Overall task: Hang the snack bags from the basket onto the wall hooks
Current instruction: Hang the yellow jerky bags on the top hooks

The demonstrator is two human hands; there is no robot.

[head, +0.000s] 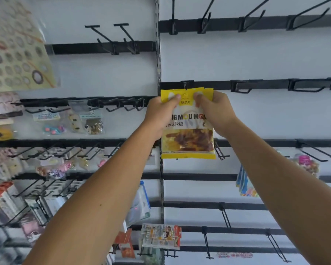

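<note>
A yellow snack bag (187,138) with brown candy showing through its window is held up against the white wall. My left hand (161,113) pinches its top left corner. My right hand (214,109) pinches its top right part. The bag's top edge sits at a black wall hook (185,85) on the middle rail, and the hook's tip shows just above the bag's hole. More than one bag seems stacked, since a second yellow edge shows at the top right. No basket is in view.
Bare black hooks (241,87) line the rails to the right and above (111,39). Small packaged goods (88,119) hang on the left panel. A vertical metal strip (159,73) splits the two panels. More packets (161,236) hang lower down.
</note>
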